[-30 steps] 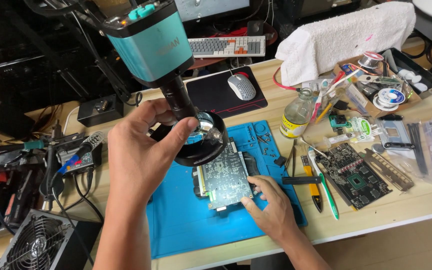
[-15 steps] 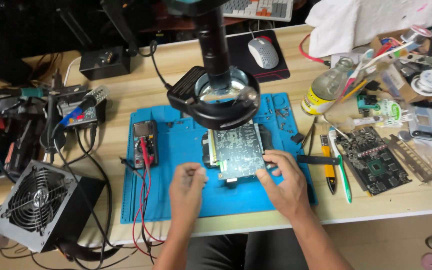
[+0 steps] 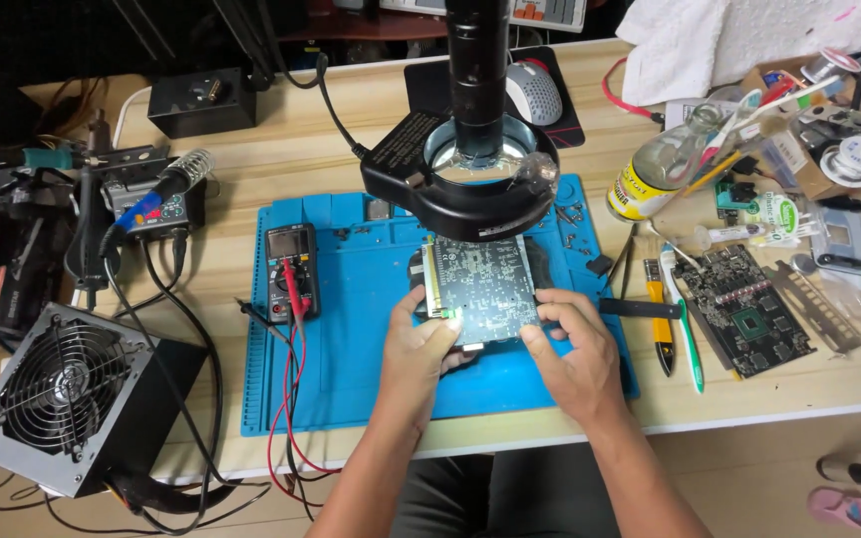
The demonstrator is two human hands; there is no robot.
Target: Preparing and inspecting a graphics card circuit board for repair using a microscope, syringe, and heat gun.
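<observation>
A green circuit board lies on the blue work mat under the black ring light of a microscope. My left hand grips the board's near left corner. My right hand holds its near right edge with thumb and fingers. The microscope column rises above the board.
A multimeter with red and black leads rests on the mat's left. A power supply with fan sits at far left, a soldering station behind it. Right of the mat lie another circuit board, tools, a bottle and clutter.
My left hand came down from the microscope ring light to the board. Both hands now grip the board's near edge. The view shifted so the desk's left side shows.
</observation>
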